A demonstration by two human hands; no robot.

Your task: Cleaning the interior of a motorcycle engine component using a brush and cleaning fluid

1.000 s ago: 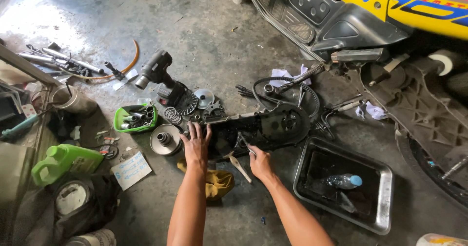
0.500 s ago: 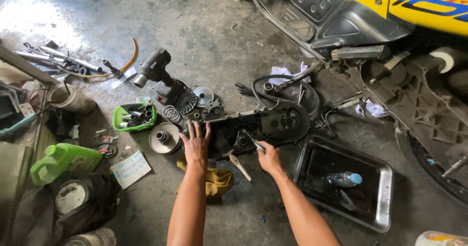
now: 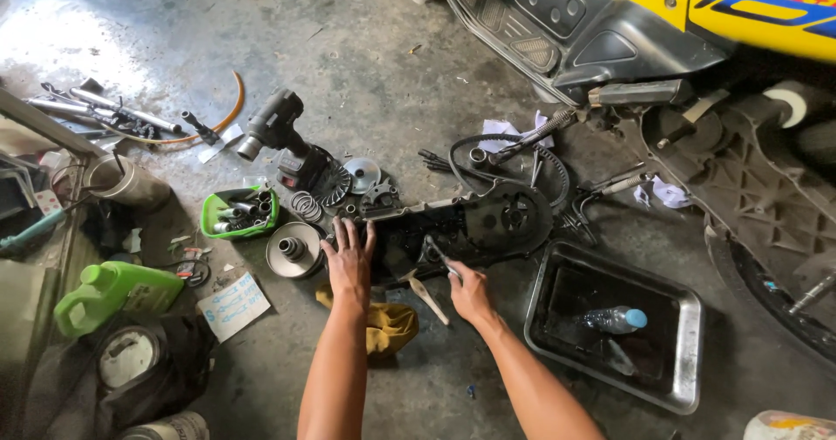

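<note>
You kneel over a scooter's removed engine cover (image 3: 470, 226) on the concrete floor (image 3: 366, 48).
It lies off the scooter (image 3: 627, 22), far right. Your left hand (image 3: 348, 261) presses flat and open on its near-left end; your right hand (image 3: 470, 294) grips a slim tool (image 3: 441, 257). Loose clutch parts (image 3: 292, 250) sit left, unfitted.

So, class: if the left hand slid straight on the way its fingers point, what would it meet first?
The left hand already rests flat on the black engine cover; beyond that, probably the small metal parts, though depth is unclear.

bare concrete (image 3: 366, 65) beyond; pulley (image 3: 293, 249) and metal tray (image 3: 688, 353) flank hands.
</note>
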